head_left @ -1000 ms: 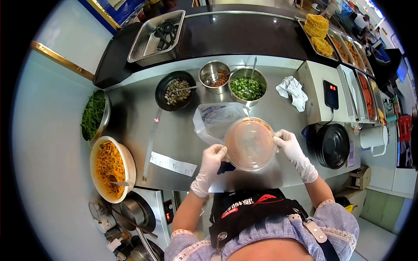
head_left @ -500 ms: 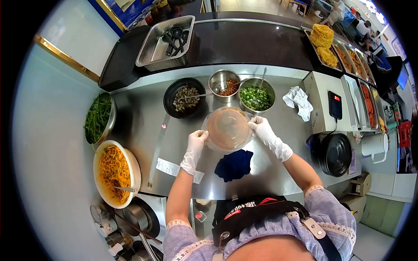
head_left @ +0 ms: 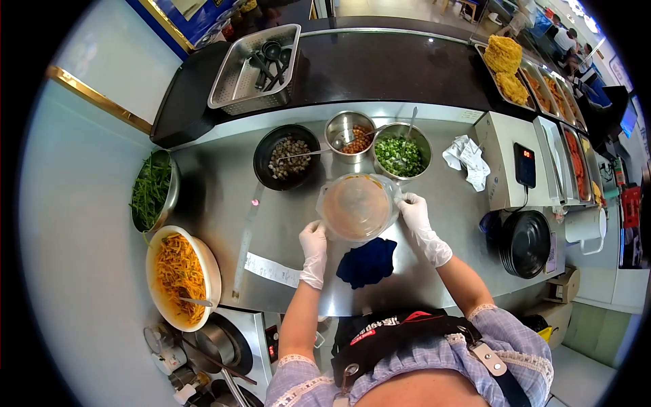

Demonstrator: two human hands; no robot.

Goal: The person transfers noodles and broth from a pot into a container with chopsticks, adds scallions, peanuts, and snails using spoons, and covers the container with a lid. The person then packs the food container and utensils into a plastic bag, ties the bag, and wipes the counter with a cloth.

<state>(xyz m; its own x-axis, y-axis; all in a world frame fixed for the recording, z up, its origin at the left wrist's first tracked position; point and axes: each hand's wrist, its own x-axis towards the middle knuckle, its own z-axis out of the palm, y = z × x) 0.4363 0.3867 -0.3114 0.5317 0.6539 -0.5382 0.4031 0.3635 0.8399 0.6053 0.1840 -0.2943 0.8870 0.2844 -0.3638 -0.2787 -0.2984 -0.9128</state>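
Observation:
A round plastic takeaway bowl (head_left: 357, 207) with a clear lid is between my hands above the steel counter. Its contents look brownish orange through the cloudy plastic. My left hand (head_left: 314, 247), in a white glove, has its fingers closed at the lower left edge. On the right side, my gloved right hand (head_left: 416, 216) pinches the rim. A dark blue cloth (head_left: 367, 263) lies crumpled just below the bowl. Beyond it stand a black bowl of chopped dark pieces (head_left: 264, 166), a steel pot of reddish-brown bits (head_left: 332, 122) and a steel pot of chopped scallions (head_left: 424, 146).
At left are a bowl of green vegetables (head_left: 175, 186) and a white bowl of orange shreds (head_left: 213, 268). A paper receipt (head_left: 270, 268) lies near my left forearm. Crumpled white paper (head_left: 468, 161), a white machine (head_left: 498, 149) and stacked black bowls (head_left: 525, 241) stand right.
The lidded bowl has shifted slightly toward me and tilted, its right side higher. My left hand has moved down and right, and my right hand slightly right and down.

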